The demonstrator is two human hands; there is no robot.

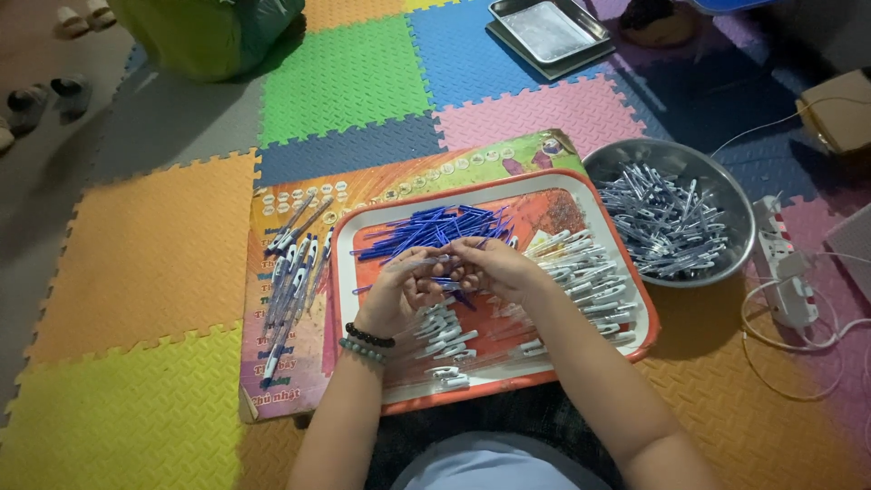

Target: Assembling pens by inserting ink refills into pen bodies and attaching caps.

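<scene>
My left hand (401,295) and my right hand (494,268) meet over an orange-and-white tray (635,349). Together they pinch a clear pen barrel (434,261) with a blue refill inside it. A heap of blue refills (435,227) lies at the tray's far side. Clear pen parts with white caps (590,281) cover the tray's right side, and more (445,349) lie below my left wrist, which wears two bead bracelets (366,343).
Several assembled pens (292,272) lie on a printed poster board (272,381) left of the tray. A metal bowl (735,195) of pen clips stands at the right, near a power strip (787,272) and cables. Metal trays (549,32) sit farther away on coloured foam mats.
</scene>
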